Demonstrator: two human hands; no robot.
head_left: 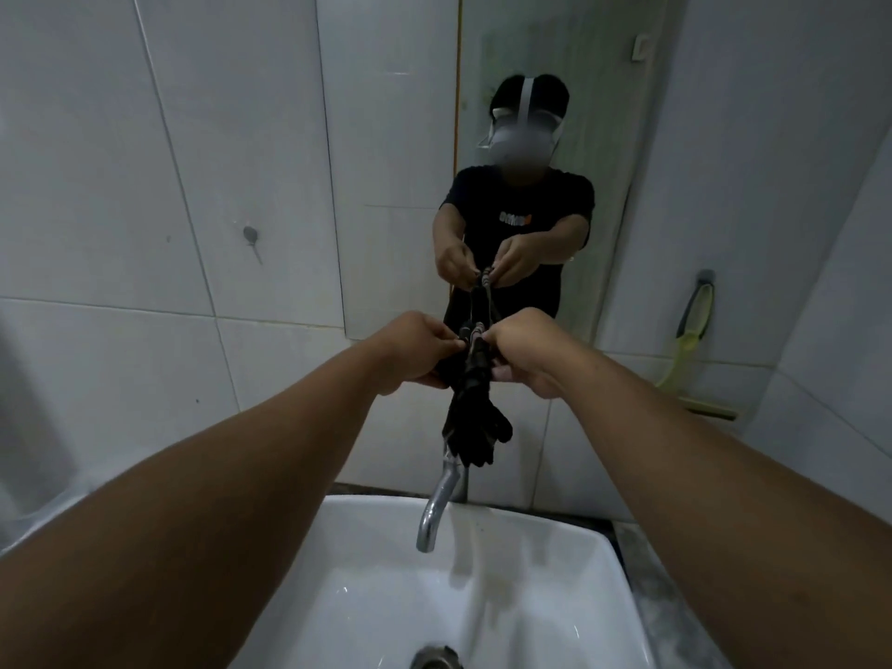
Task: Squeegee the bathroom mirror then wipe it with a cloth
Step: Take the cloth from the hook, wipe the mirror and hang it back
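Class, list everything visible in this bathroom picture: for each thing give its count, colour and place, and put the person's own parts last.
Cloth: one, black, hanging bunched from both hands above the tap.
Tap: one, silver, curving over the back of the sink.
Sink: one, white, bottom centre.
Squeegee: one, pale yellow-green with a grey handle, hanging on the right wall.
Mirror: one, upper centre, reflecting the person.
Wall tiles: many, white, all around.
Left hand: one, gripping the cloth's top.
Right hand: one, gripping the cloth's top.

Single head-worn view, facing forward and down, close over sink (482,596), mirror (555,65) ahead
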